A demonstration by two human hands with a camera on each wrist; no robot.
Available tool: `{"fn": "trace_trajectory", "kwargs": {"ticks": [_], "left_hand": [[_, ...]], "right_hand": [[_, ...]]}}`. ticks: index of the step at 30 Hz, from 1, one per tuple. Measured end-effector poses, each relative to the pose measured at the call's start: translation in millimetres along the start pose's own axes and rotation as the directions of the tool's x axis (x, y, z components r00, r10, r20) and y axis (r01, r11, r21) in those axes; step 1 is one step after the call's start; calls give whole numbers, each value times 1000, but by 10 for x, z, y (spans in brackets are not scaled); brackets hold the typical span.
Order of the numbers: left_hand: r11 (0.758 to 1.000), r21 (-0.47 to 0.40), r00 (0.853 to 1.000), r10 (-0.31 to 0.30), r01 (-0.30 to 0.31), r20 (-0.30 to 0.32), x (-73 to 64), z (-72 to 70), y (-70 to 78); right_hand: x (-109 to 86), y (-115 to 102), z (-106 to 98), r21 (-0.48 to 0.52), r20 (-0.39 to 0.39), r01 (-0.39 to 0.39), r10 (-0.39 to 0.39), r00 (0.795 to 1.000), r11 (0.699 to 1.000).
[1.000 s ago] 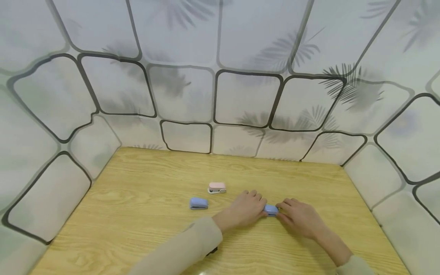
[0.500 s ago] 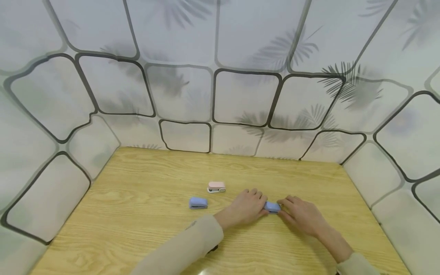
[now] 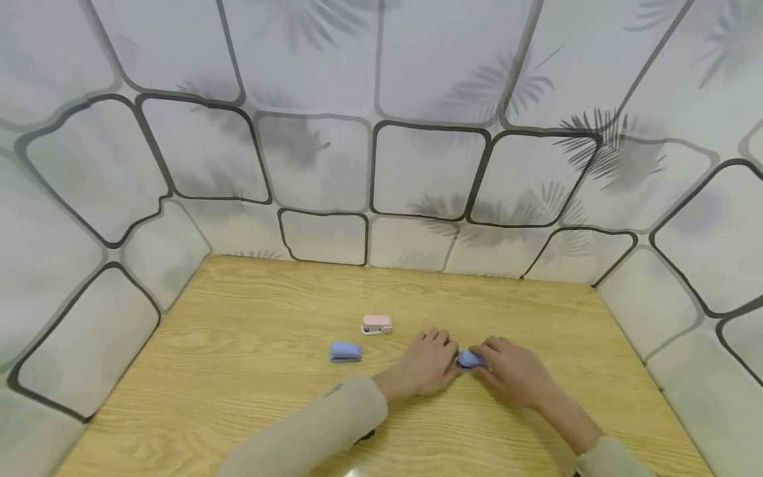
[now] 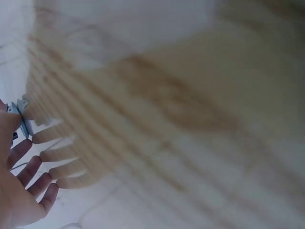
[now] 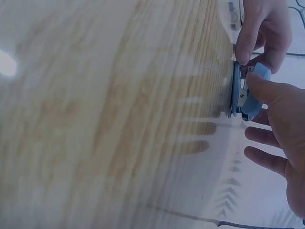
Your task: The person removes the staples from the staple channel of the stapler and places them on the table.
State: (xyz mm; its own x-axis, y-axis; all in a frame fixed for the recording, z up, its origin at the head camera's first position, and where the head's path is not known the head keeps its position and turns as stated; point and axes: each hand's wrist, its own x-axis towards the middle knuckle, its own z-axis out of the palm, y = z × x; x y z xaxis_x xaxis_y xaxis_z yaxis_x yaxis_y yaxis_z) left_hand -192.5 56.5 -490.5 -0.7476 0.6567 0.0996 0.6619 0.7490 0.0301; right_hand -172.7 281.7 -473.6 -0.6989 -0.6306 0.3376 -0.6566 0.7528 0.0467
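Observation:
Both hands meet at a small blue stapler (image 3: 469, 359) right of the table's middle. My right hand (image 3: 517, 372) pinches its right end, the thumb on the near side. At the other end, the left hand (image 3: 426, 363) holds it between thumb and fingers. In the right wrist view the stapler's blue top (image 5: 261, 71) stands lifted from its flat base (image 5: 235, 90), with a metal part (image 5: 243, 98) showing between them. The left wrist view has the left hand (image 4: 21, 191) at its edge, several fingers spread beside the stapler (image 4: 22, 119).
A second blue stapler (image 3: 344, 352) lies on the wooden table (image 3: 256, 318), left of the left hand. Behind it sits a pink and white stapler (image 3: 377, 324). Patterned wall panels (image 3: 322, 238) enclose the table at the back and both sides.
My right hand has shifted slightly left along the blue stapler. The stapler has turned a little, and its top now tilts up from the base. The other two staplers have stayed put.

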Motion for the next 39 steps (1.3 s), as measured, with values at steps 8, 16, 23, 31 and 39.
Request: {"fn": "trace_trajectory", "kwargs": {"ticks": [8,16,23,31,39], "left_hand": [[1000,-8,999,-30,30,-34,16,49,26],[998,-23,997,-57,56,-48,29,78,27],[997,-45,997,-61,60,-37,17,55,34],[996,-53,997,-67,65,-31,0,23,54],[996,-54,997,-73,71,-33,-4,23,67]], "right_hand": [[72,-56,-10,-35,27,21,-20,999,999],[139,-63,-32,-42,32,16,-15,999,999],[113,-57,-10,-16,-3,0,0,1000,1000],[80,-63,35,-6,-10,-28,28,1000,1000],[60,-61,55,5,-23,-35,35,999,999]]}}
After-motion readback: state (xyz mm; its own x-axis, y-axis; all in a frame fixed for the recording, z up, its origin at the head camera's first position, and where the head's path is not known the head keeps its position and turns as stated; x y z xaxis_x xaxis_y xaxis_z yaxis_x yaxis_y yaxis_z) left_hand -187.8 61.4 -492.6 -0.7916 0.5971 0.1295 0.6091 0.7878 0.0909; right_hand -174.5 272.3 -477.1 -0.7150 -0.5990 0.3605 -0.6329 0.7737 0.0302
